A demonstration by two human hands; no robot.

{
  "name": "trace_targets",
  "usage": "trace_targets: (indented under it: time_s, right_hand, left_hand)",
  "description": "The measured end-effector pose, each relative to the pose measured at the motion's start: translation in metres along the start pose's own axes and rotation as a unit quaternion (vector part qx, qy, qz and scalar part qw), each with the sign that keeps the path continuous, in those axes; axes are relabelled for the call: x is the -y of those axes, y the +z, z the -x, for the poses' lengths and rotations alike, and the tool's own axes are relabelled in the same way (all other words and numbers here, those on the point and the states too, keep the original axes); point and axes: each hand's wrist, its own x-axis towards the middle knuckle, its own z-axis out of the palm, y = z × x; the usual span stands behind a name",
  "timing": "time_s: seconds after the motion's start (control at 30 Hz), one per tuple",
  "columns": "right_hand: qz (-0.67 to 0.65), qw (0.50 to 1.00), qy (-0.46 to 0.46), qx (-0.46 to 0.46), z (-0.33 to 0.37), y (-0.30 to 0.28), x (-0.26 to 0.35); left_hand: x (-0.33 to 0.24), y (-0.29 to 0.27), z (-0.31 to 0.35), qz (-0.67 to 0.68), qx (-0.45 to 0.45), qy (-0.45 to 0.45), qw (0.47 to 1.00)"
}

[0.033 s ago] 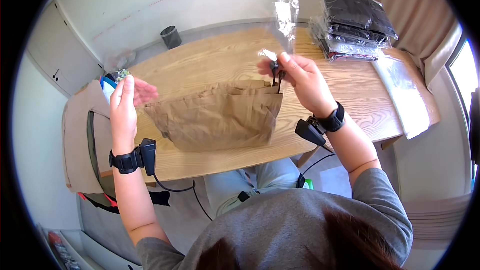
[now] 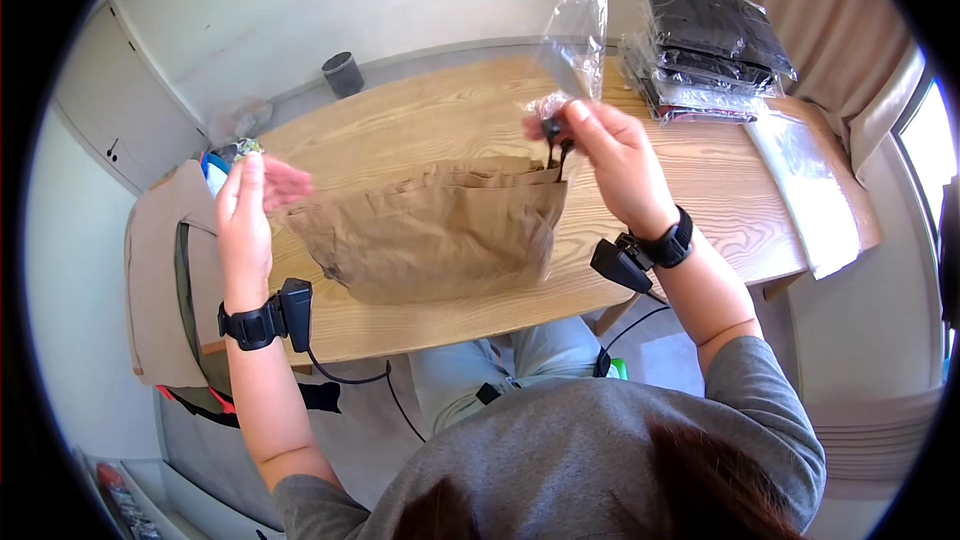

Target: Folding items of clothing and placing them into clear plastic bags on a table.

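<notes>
A crumpled, folded brown garment (image 2: 440, 230), apparently inside a large clear plastic bag, is between my hands over the wooden table (image 2: 660, 180). My right hand (image 2: 610, 145) pinches the bag's clear plastic (image 2: 597, 15) at the garment's upper right, and a shiny flap of it stands up above the fingers. Two dark cords (image 2: 556, 155) run from the garment's top edge to those fingers. At the garment's upper left, my left hand (image 2: 255, 195) has its thumb up against the fingers, seemingly gripping the bag's other side. The film there is too faint to trace.
Black garments in clear bags (image 2: 715, 35) are stacked at the far right. A clear plastic sheet or bag (image 2: 805, 190) lies along the right edge. A beige cloth (image 2: 170, 270) and other clothes are at the left. A dark bin (image 2: 343, 75) stands beyond the table.
My hands have drawn slightly apart. The plastic flap above my right hand has swung a little right and spread. The garment has shifted slightly and is blurred at its sides.
</notes>
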Motion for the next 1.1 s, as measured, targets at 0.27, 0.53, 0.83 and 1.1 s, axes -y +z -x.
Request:
trace_targets:
  time_s: [0.27,0.53,0.83,1.1]
  right_hand:
    - [0.080,0.978,-0.171,-0.084,-0.013,-0.004,0.023]
    - [0.068,0.986,-0.112,-0.103,-0.046,-0.024,0.015]
    - [0.086,0.985,-0.134,-0.070,-0.076,-0.053,0.005]
    - [0.209,0.975,0.075,0.000,0.058,-0.069,-0.075]
  left_hand:
    - [0.000,0.007,-0.005,-0.010,-0.021,0.028,0.999]
    - [0.006,0.016,-0.037,0.011,0.000,0.007,1.000]
    - [0.011,0.028,-0.066,0.011,0.049,0.028,0.998]
    - [0.094,0.057,0.089,0.033,0.137,-0.160,0.977]
